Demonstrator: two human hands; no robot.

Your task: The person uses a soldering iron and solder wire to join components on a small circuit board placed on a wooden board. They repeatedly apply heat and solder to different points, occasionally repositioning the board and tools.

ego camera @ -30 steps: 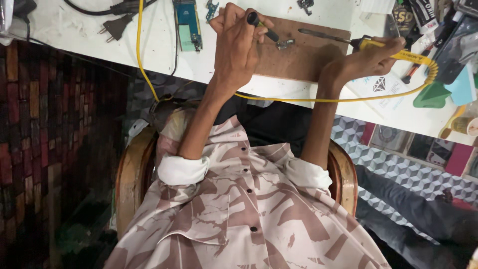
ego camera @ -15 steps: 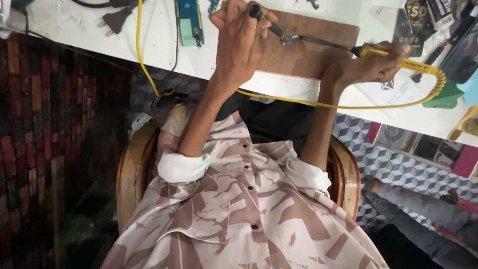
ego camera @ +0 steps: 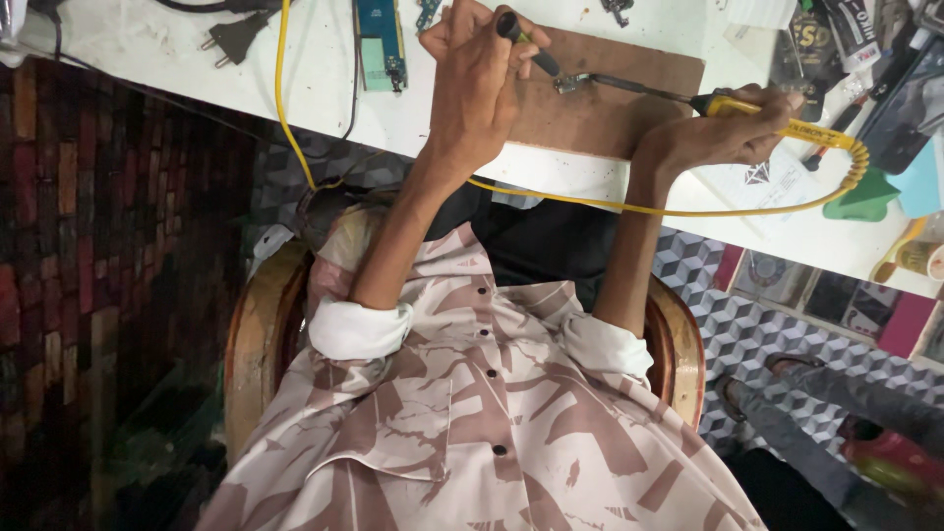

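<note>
My left hand (ego camera: 482,84) grips a dark-handled tool (ego camera: 526,39) whose tip points down onto a small metal part (ego camera: 570,83). The part lies on a brown wooden board (ego camera: 610,118) on the white table (ego camera: 315,88). My right hand (ego camera: 723,133) holds a yellow-handled soldering iron (ego camera: 747,106); its dark shaft reaches left to the same small part. A yellow cable (ego camera: 551,197) runs from the iron along the table's near edge and up past my left arm.
A blue-green circuit board (ego camera: 379,39) and a black plug (ego camera: 231,34) lie at the table's left. Tubes, a green stand (ego camera: 865,202) and other clutter crowd the right end. I sit in a wooden chair (ego camera: 261,344). Another person's leg (ego camera: 816,413) is at the lower right.
The view has shifted slightly. Both hands stay on their tools at the small part, and the soldering iron's tip has stayed at it.
</note>
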